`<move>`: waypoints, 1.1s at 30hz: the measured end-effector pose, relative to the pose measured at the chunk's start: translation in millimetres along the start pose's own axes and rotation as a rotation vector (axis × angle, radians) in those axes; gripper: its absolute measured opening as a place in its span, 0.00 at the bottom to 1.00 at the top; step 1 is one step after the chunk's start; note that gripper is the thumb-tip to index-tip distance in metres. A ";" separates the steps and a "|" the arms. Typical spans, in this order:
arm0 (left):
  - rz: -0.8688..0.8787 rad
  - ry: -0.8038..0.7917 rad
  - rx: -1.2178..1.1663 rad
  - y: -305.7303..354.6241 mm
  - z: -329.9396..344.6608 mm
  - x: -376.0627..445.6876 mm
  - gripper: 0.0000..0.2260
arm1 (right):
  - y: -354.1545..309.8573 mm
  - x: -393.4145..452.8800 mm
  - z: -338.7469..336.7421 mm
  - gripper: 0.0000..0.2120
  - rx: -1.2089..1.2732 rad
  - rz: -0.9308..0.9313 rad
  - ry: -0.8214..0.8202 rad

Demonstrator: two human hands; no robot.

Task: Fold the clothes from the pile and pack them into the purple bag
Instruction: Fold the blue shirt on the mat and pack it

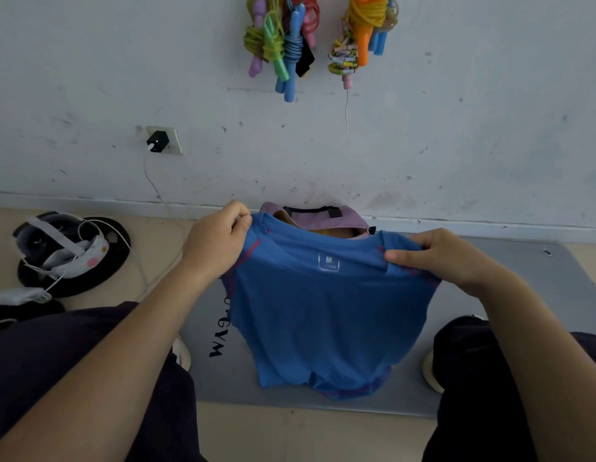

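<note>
We see a scuffed white wall (423, 145) rising behind a grey mat (509, 281) on the floor, and over that mat hangs a blue T-shirt (326, 315), held up by its shoulders. Just behind its collar, against the wall, sits the purple bag (318, 219), its mouth open. Our left hand (216, 243) pinches one shoulder and our right hand (446, 256) grips the other, well apart.
</note>
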State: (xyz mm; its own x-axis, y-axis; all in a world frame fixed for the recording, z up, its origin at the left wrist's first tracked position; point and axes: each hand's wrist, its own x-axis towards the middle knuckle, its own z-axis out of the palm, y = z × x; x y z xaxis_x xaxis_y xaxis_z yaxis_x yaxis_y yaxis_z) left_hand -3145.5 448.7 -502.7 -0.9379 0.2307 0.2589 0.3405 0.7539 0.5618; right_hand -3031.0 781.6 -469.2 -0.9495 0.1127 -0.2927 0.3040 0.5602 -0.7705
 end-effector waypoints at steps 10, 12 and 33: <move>-0.213 -0.633 -0.435 -3.9 -17.9 -4.3 0.35 | 1.2 3.1 5.0 0.20 0.211 -0.142 0.106; -0.230 -0.507 -0.658 -0.7 -17.4 -3.8 0.20 | -1.8 -0.7 3.7 0.29 0.166 -0.113 -0.016; -0.232 -0.681 -0.805 -0.1 -30.9 -0.4 0.23 | 1.7 -2.4 3.2 0.25 0.340 -0.158 -0.212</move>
State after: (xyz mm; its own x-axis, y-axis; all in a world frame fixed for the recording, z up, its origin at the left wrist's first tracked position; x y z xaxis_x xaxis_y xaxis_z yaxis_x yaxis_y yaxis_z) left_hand -3143.1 429.6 -478.6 -0.7400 0.6149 -0.2726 -0.1403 0.2552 0.9567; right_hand -3027.9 779.6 -471.6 -0.9604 -0.1435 -0.2387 0.1981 0.2505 -0.9476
